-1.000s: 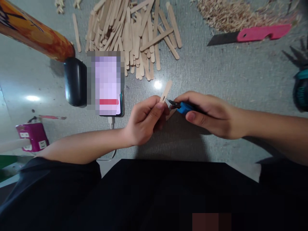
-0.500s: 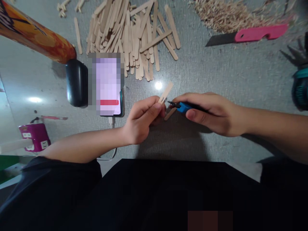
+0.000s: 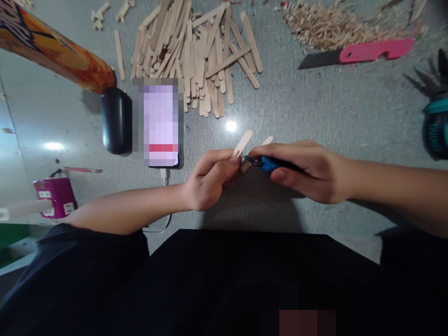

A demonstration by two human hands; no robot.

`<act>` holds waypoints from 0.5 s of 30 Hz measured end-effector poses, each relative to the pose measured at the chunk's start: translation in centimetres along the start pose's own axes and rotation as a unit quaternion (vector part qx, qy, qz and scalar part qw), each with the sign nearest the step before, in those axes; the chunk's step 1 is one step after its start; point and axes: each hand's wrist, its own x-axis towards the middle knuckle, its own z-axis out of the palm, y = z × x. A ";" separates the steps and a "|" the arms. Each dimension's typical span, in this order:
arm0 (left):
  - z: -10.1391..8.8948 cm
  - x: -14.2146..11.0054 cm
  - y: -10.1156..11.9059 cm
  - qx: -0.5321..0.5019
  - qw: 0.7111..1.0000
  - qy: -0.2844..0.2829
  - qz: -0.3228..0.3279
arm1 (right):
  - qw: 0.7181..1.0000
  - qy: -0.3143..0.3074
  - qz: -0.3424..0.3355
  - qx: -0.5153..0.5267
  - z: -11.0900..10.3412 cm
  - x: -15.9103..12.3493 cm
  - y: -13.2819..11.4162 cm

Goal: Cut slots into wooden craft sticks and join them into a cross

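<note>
Left hand (image 3: 213, 179), pinching slotted stick (image 3: 244, 141), drawn back slightly.

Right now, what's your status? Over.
Left hand: pinching slotted craft stick. Right hand: holding blue craft knife, tip near stick. Second stick partly behind right hand.

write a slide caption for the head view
Left hand holds a wooden stick; right hand grips a blue-handled tool, its tip close by.

On table (image 3: 336, 112): stick pile (image 3: 201, 60) behind hands (image 3: 212, 179), phone (image 3: 161, 121) left, knife (image 3: 374, 50) right, shavings (image 3: 322, 25) behind knife.
</note>
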 end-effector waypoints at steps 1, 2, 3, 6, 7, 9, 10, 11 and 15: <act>0.1 0.1 0.0 -0.012 1.000 -0.007 0.003 | 1.000 0.008 -0.010 0.001 0.0 0.1 0.0; 0.1 0.1 0.0 -0.025 1.000 -0.011 0.007 | 1.000 0.015 -0.020 0.004 0.1 0.1 0.0; 0.2 0.1 0.0 -0.037 0.999 -0.015 0.009 | 0.999 0.020 -0.028 0.008 0.2 0.1 0.1; 0.3 0.2 -0.2 -0.067 0.997 -0.034 0.025 | 0.998 0.031 -0.048 0.027 0.5 -0.1 0.3; 0.3 0.1 -0.3 -0.072 0.996 -0.041 0.037 | 0.998 0.031 -0.050 0.030 0.6 -0.1 0.3; 0.3 0.0 -0.5 -0.079 0.994 -0.055 0.059 | 0.998 0.030 -0.048 0.030 0.6 -0.3 0.4; 0.3 -0.1 -0.7 -0.081 0.993 -0.059 0.063 | 0.998 0.029 -0.048 0.029 0.6 -0.3 0.5; 0.2 -0.2 -0.8 -0.081 0.993 -0.060 0.062 | 0.998 0.028 -0.046 0.027 0.6 -0.4 0.5; 0.1 -0.7 -1.2 -0.064 0.996 -0.053 0.038 | 0.998 0.028 -0.048 0.013 0.7 -0.4 0.5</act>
